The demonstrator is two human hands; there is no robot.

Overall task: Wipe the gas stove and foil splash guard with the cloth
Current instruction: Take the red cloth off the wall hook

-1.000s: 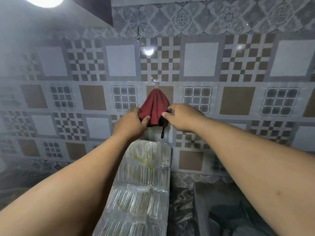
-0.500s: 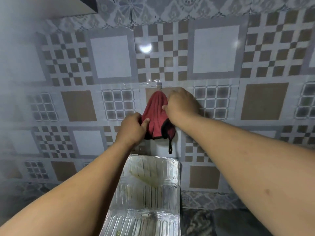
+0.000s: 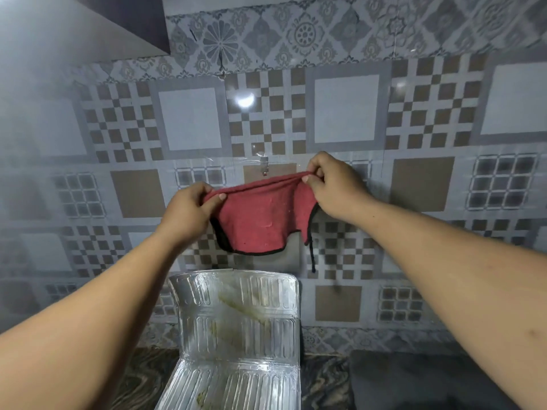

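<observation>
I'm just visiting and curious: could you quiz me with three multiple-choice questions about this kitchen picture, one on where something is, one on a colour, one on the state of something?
1. Where is the foil splash guard relative to the cloth?
A. Below it
B. Above it
C. Far to its left

2. What colour is the cloth?
A. Blue with white edging
B. Red with dark edging
C. Plain yellow

3. How is the cloth held?
A. Hanging from the wall hook
B. Balled up in one hand
C. Stretched between both hands

Answers:
1. A, the guard stands against the tiled wall under the cloth.
2. B, the fabric is red and a dark trim runs round its edge.
3. C, the left hand and right hand each pinch a top corner, below the hook.
</observation>
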